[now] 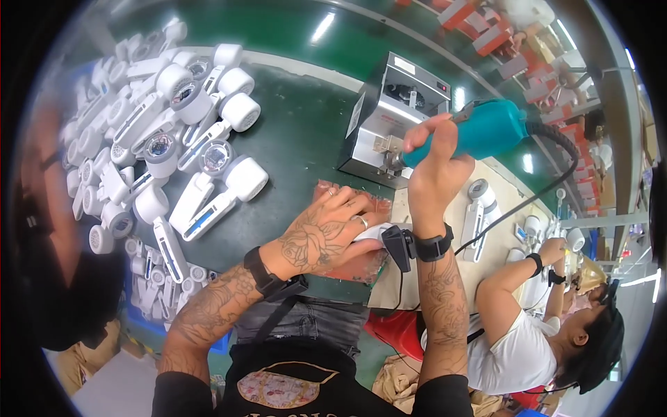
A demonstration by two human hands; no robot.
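Note:
My right hand (439, 167) is wrapped round a teal electric screwdriver (486, 132) with a black cable. Its tip meets the front of a box-shaped silver and black screw feeder (389, 111). Lower down, my left hand (326, 233) lies over a white plastic part (372, 233), its fingers curled on it against a reddish mat (354, 267). Most of that part is hidden under the hand. On the left, a large heap of white handheld fan bodies (215, 198) covers the table, some with round heads showing circuit boards.
Dark green tabletop (292, 111) lies between the heap and the feeder. A blue bin (142, 316) with more white parts stands at lower left. On the right, a co-worker in a white shirt (514, 333) works at a pale conveyor (445, 208). Another person's arm (59, 201) is at far left.

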